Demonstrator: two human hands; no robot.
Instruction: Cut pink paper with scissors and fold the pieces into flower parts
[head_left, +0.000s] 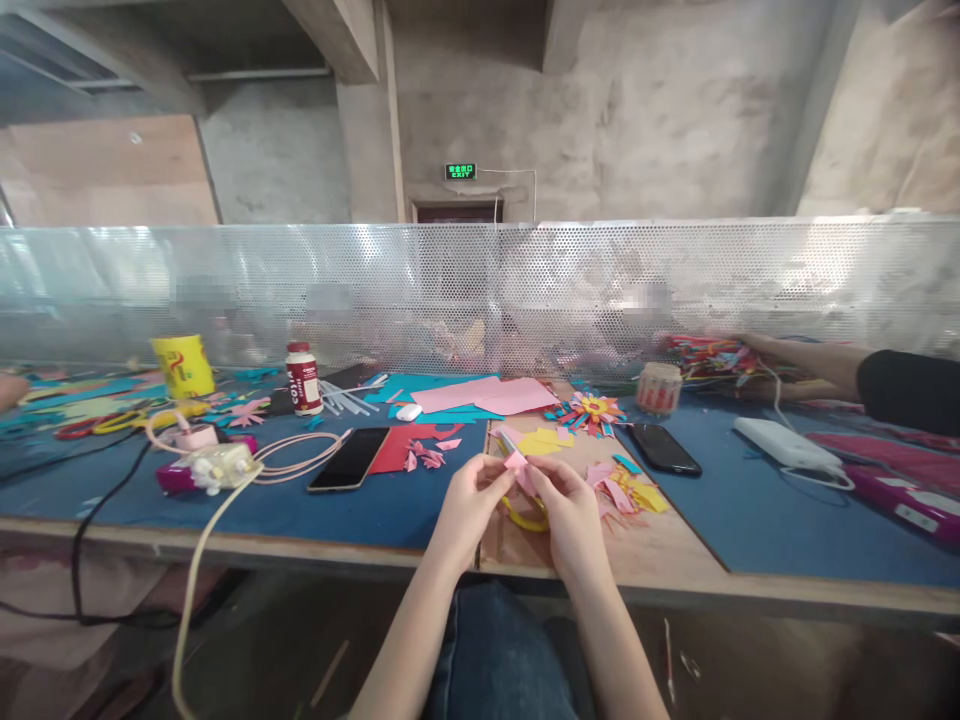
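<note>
Between my two hands, over the bare wooden strip of the table, is a small pink piece of paper (516,463). The fingers of my left hand (475,494) pinch its left side. My right hand (564,498) pinches the right side, thumb toward the paper. Just below the hands shows a yellow scissors handle (527,518), partly hidden by them. Pink and yellow paper cuttings (626,490) lie to the right of my right hand. Cut pink paper pieces (426,455) rest on red paper (394,450) to the left.
Phones (350,460) (664,448) lie on both sides. Farther back are pink sheets (487,395), a paper flower (590,410), a jar (658,388) and a bottle (303,380). A power strip (206,468) with cables sits left. A co-worker's arm (817,352) reaches in at right. A perforated metal screen (360,290) stands behind.
</note>
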